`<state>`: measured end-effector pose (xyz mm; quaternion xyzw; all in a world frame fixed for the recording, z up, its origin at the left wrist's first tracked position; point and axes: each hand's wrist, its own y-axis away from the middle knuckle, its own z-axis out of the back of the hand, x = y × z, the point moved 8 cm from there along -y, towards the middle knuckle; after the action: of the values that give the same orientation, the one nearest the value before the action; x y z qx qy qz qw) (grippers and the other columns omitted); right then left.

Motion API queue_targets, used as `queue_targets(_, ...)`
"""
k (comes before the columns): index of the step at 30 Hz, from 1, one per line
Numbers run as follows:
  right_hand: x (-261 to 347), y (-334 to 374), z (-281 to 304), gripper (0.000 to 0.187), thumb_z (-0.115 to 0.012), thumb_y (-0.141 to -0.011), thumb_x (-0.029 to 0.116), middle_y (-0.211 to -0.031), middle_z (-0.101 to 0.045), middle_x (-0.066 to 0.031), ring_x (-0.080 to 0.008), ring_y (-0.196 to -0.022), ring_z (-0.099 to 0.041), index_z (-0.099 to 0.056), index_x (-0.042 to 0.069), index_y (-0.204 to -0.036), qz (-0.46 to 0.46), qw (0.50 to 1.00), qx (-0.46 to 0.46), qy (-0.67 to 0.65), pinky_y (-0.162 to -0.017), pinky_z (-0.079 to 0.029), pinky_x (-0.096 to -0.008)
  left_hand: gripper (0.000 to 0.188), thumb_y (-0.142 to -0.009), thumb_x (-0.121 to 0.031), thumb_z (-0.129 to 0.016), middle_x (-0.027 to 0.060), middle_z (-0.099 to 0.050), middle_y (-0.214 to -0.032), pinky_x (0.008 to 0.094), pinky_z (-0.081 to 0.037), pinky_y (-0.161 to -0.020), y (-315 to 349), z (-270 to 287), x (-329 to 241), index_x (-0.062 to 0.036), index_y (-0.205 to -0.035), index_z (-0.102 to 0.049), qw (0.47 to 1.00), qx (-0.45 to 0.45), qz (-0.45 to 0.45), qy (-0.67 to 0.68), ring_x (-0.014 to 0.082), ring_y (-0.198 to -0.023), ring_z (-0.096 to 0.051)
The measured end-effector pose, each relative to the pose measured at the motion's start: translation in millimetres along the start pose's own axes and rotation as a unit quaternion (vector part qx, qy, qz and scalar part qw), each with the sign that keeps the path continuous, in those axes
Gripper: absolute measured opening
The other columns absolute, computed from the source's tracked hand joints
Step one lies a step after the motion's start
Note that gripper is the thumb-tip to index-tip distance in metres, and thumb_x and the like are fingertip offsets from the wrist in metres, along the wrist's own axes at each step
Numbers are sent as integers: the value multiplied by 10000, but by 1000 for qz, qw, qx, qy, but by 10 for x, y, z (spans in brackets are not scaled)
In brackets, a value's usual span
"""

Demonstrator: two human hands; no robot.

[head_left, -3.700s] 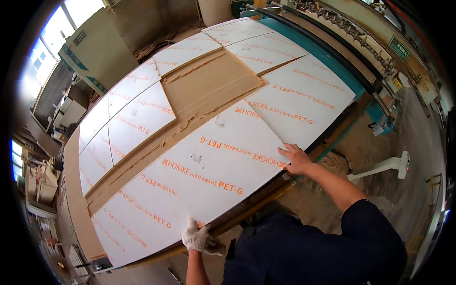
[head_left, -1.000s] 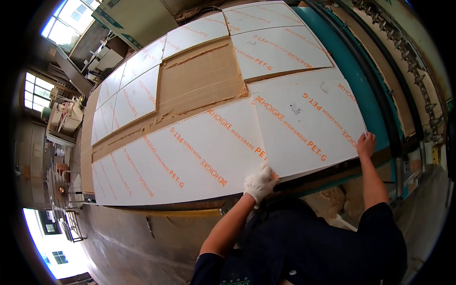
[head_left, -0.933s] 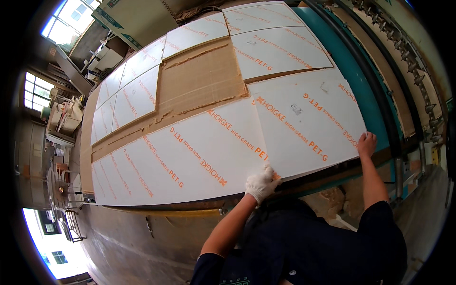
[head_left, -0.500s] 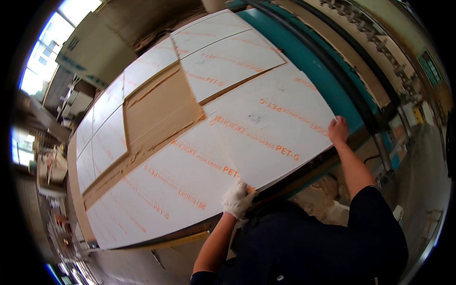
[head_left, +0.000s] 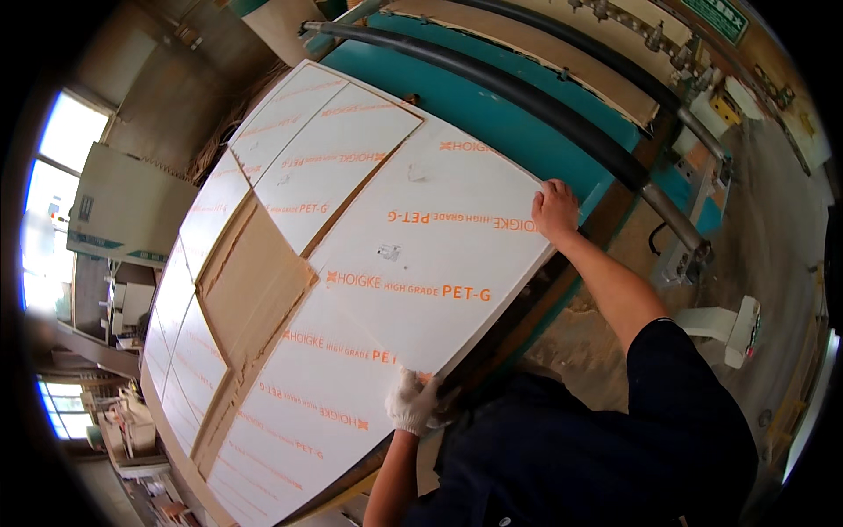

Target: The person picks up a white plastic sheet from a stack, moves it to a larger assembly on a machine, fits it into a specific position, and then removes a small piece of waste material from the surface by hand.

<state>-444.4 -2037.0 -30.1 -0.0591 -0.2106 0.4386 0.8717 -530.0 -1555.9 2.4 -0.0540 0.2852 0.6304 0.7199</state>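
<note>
Workshop surface: 1 brown board sheet (head_left: 250,272) under several flat white orange-printed panels (head_left: 338,171). Far: 1 teal metal machine bed (head_left: 386,70), 2 padded black bars (head_left: 536,107). Far left: 1 beige cabinet (head_left: 123,202). Near right: 1 large white rectangular panel (head_left: 430,255); 1 white-gloved left hand (head_left: 411,404), half-curled, at near edge; 1 bare right hand (head_left: 556,211), fingers bent, at right corner; grips unclear.

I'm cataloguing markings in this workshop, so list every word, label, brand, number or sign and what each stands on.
I leave wording and brands uncopied; text shows on:
White panels: orange lettering, some upside down; large near the hands, too small to read at far left.
Green sign, upper right, on the machine: too blurred to read.
Beige cabinet, left: marks too small to read.
</note>
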Motion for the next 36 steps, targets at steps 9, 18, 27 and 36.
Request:
queue_targets(9, -46, -51, 22, 184, -610, -908, 230, -1112, -630, -135, -370, -1056, -616, -637, 80, -1011, 15, 997, -48, -51, -877, -506, -515, 386, -812, -409, -795, 88, -677, -719, 425, -534, -648, 23, -36, 118, -91, -939, -616, 996, 18, 81, 19, 309, -690, -690)
queue_targets(18, -126, -118, -161, 277, -552, -949, 254, -1231, -642, -128, -356, -1128, -614, -676, 99, -1142, 23, 999, -23, -24, -925, -522, -474, 439, -845, -499, -729, 83, -719, -801, 433, -555, -718, 35, -11, 169, -114, -1014, -601, 999, 20, 48, -1, 306, -793, -721)
queue_targets(27, -328, -223, -240, 378, -510, -994, 315, -1283, -617, -166, -373, -1177, -586, -637, 47, -1229, 17, 999, 28, -2, -961, -499, -481, 439, -873, -488, -705, 84, -726, -785, 440, -566, -740, 82, 49, 107, -151, -1135, -603, 988, 100, 95, 63, 301, -784, -732)
queue_targets(36, -281, -248, -205, 400, -503, -1005, 313, -1246, -621, -210, -398, -1163, -588, -628, -8, -1208, 20, 999, 43, 2, -990, -476, -474, 548, -859, -481, -711, 144, -715, -794, 461, -565, -694, 61, 41, 150, -74, -1206, -594, 999, 13, 13, 38, 345, -753, -712)
